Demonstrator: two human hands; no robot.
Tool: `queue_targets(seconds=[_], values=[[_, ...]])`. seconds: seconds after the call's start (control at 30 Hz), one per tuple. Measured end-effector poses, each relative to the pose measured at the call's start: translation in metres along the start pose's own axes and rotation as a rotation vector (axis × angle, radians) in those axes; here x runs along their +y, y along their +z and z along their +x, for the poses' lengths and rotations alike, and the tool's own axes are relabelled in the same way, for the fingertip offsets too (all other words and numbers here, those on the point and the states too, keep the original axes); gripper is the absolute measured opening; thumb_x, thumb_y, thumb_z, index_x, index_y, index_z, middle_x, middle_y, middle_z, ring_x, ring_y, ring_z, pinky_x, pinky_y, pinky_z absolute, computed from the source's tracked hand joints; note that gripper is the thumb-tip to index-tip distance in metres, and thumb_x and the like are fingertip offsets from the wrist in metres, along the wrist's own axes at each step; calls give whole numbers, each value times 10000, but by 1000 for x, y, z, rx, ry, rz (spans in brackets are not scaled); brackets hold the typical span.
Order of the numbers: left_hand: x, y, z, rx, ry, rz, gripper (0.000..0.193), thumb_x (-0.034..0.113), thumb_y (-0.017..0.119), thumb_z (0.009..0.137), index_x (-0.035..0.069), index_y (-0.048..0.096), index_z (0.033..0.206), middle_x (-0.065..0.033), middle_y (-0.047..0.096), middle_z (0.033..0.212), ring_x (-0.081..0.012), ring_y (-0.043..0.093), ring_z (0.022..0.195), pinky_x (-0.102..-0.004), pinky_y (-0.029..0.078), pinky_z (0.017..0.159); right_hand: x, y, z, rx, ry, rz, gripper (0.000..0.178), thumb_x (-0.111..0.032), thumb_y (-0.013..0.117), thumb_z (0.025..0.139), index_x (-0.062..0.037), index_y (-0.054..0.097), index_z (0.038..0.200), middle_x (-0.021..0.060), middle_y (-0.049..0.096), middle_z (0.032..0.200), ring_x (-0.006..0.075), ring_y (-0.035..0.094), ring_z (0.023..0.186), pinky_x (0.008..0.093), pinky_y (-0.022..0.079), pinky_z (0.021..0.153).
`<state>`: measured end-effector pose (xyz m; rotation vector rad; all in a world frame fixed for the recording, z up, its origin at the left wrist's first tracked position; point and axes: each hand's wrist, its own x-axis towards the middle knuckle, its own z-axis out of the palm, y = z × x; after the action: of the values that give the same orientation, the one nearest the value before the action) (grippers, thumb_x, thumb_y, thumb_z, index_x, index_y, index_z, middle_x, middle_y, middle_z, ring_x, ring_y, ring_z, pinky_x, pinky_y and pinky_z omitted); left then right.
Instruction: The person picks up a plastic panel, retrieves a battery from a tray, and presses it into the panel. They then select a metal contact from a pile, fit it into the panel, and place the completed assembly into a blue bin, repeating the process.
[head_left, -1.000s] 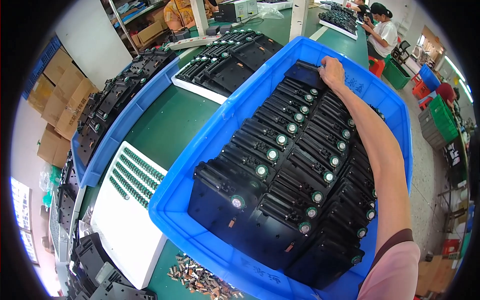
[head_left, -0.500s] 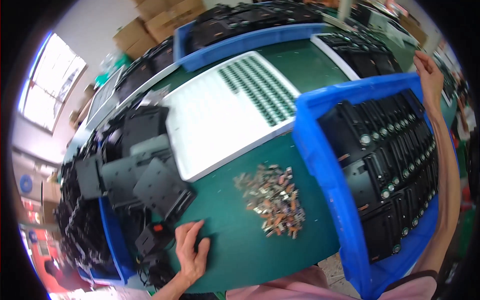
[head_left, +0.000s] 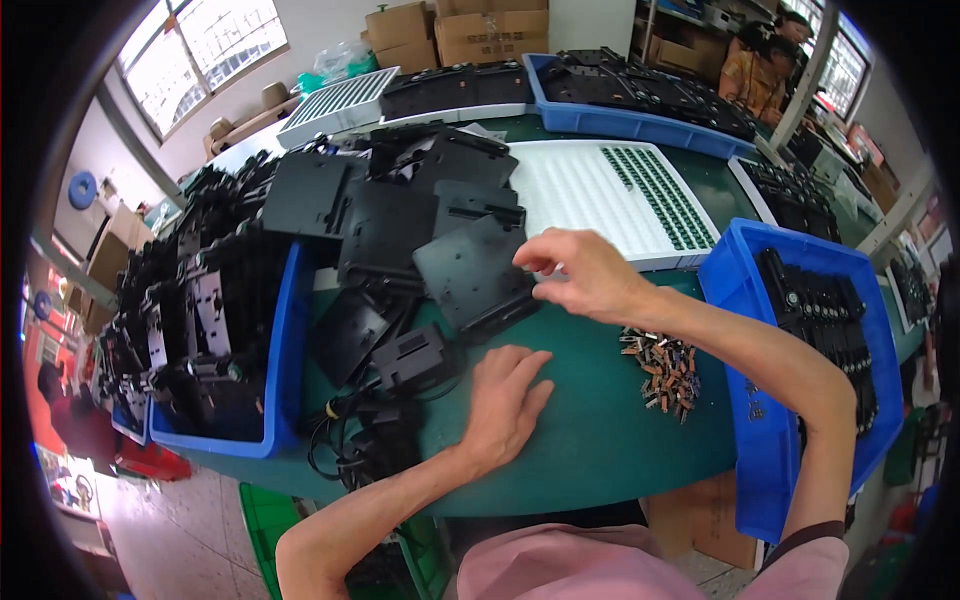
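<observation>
My left hand [head_left: 500, 407] rests on the green table with its fingers loosely stretched and the thumb apart, holding nothing. Beside it sits a small black box-shaped device [head_left: 412, 358] with a cable. My right hand [head_left: 583, 277] hovers over the table, its thumb and fingers apart and nothing between them. Its fingertips are nearest to a flat black plastic panel [head_left: 474, 272], on top of a heap of similar panels [head_left: 390, 230]. Below my right forearm lies a pile of small metal and orange-brown parts [head_left: 664, 378], partly covered by that arm.
A white tray [head_left: 570, 195] with rows of small green circuit boards stands behind. At the right is a blue bin [head_left: 725, 268] of black units; at the left another blue bin [head_left: 285, 360] holds black parts. People [head_left: 762, 80] sit in the far right background.
My right hand has come from beyond the right blue bin across to the heap of black panels. The view has swung left; my left hand stays on the table.
</observation>
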<state>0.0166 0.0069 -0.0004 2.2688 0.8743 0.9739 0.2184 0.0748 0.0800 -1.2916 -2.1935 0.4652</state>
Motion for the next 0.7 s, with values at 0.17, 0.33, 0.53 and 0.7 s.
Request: queue_targets(seconds=[0.17, 0.33, 0.53, 0.7], values=[[-4, 3, 0, 30, 17, -27, 303, 82, 640, 851, 33, 614, 1149, -120, 568, 1038, -320, 520, 996, -405, 422, 884, -12, 37, -1, -75, -237, -205, 416, 0, 743, 665, -38, 644, 1067, 109, 602, 1029, 302, 598, 984, 397, 519, 782], [-1, -1, -1, 26, 40, -15, 299, 75, 640, 849, 37, 617, 1145, -118, 559, 1029, -317, 514, 977, -410, 428, 876, -4, 60, -2, -22, -366, -537, 219, -43, 704, 655, -41, 608, 853, 89, 565, 938, 266, 598, 893, 384, 538, 683], [2, -1, 0, -4, 96, -16, 277, 76, 639, 853, 31, 622, 1126, -121, 557, 1029, -320, 511, 976, -409, 441, 863, 2, 67, -7, 81, -389, -609, 212, -60, 669, 697, -31, 590, 891, 81, 543, 931, 225, 618, 847, 331, 544, 600], [0, 2, -1, -19, 142, -15, 254, 77, 669, 833, 34, 622, 1078, -100, 553, 1008, -309, 502, 970, -407, 403, 828, -2, 70, -7, 66, -379, -581, 285, -42, 661, 713, -23, 589, 988, 78, 529, 934, 226, 629, 803, 325, 556, 598]])
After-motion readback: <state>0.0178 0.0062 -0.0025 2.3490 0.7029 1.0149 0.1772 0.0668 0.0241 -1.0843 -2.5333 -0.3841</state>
